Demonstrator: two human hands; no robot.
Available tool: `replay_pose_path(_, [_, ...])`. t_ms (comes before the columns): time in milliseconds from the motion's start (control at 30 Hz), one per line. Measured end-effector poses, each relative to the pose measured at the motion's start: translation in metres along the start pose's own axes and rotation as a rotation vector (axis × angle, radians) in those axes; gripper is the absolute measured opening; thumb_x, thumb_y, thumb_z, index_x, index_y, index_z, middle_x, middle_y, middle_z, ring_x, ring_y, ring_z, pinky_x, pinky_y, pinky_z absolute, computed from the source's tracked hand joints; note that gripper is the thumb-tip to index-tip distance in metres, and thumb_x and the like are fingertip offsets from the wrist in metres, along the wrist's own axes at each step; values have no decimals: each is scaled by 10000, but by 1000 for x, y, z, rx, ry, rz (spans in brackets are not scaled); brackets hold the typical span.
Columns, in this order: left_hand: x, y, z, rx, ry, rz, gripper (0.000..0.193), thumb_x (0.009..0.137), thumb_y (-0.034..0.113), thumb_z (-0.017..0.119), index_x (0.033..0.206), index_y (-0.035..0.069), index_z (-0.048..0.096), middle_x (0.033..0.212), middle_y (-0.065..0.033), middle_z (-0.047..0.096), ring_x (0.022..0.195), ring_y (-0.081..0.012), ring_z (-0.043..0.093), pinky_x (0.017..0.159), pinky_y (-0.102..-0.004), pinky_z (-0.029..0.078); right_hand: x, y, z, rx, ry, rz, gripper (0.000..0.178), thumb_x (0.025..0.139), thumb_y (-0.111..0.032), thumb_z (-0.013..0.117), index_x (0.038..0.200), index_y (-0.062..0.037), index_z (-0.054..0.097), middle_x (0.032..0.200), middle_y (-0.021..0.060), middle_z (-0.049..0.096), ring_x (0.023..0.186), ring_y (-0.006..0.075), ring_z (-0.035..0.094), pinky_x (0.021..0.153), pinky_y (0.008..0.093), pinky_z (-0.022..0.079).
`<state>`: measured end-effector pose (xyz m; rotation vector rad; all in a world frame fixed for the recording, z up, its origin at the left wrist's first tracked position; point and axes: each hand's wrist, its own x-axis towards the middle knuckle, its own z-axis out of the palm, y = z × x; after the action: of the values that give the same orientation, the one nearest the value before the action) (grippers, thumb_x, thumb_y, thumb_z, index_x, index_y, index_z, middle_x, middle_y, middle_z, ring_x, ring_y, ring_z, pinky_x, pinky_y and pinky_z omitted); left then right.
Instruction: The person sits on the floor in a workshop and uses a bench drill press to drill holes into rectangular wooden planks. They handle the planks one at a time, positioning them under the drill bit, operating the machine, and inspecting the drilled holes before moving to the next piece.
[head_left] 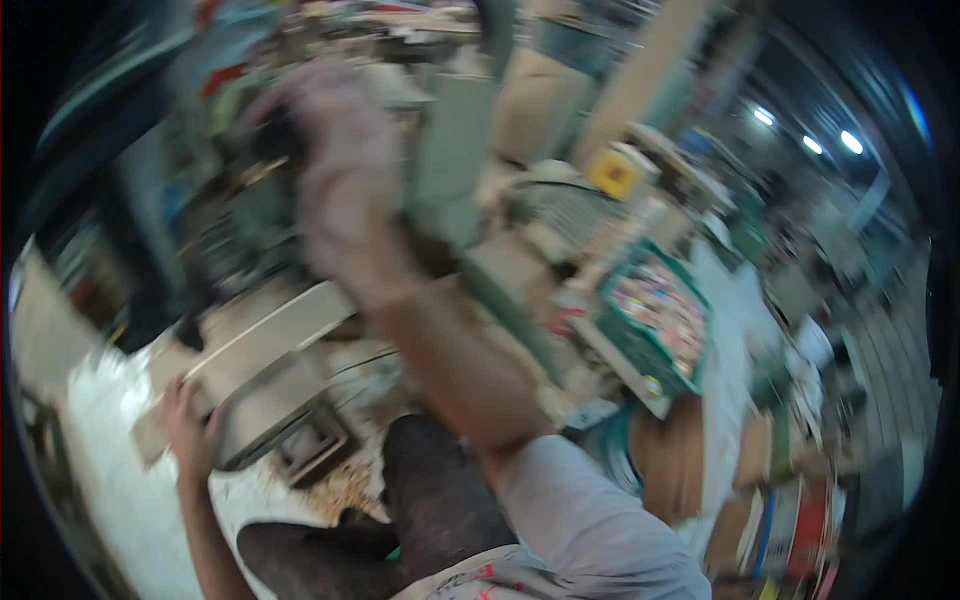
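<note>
My left hand (192, 428) is at the near left end of a pale wooden board (275, 328), fingers stretched and thumb apart, touching its edge. The board lies on a low, boxy tan machine or stand (265, 395). My right arm reaches far forward across the middle. At its end my right hand (335, 135) is smeared by motion and looks pinkish. It is close to a dark, rounded part (277, 138), and whether it grips that part cannot be made out.
Wood shavings (345, 490) lie by my knees. To the right stands a green crate (703, 330) of small mixed pieces, near a yellow-and-white box (617, 172). Grey-green machine panels (455, 150) rise ahead. A large dark machine part (110, 115) overhangs the far left.
</note>
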<state>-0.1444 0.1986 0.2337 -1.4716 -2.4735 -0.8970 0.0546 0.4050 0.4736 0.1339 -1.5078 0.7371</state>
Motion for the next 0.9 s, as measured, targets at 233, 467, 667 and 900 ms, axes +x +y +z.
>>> replay_pose_path(233, [0,2,-1,240,-117,-48,518,821,319,657,1266,99,509,1404,-131,427,1343,-340,336,1048,-638,166,-68,-32,-13,448,6,285,114,928,-107,427,902,-50,521,922,75,598,927,153,521,897,327,393])
replay_pose_path(467, [0,2,0,264,-119,-47,500,822,326,658,1240,97,510,1404,-130,424,1330,-336,358,1048,-651,154,-128,-22,-22,298,8,249,149,912,-181,495,852,-58,555,1022,103,641,1153,274,503,1090,480,245])
replay_pose_path(667, [0,-2,3,251,-108,-16,491,818,323,660,1228,94,513,1402,-133,425,1320,-342,372,1047,-650,155,-125,-20,-21,202,35,189,184,926,-182,483,838,-39,556,961,101,650,1106,272,522,1048,472,295])
replay_pose_path(900, [-2,3,-2,240,-101,-29,524,810,305,664,1257,79,511,1383,-151,438,1315,-347,368,1065,-611,170,4,-10,13,291,100,117,275,956,-167,500,726,-18,526,623,45,535,569,106,517,540,262,411])
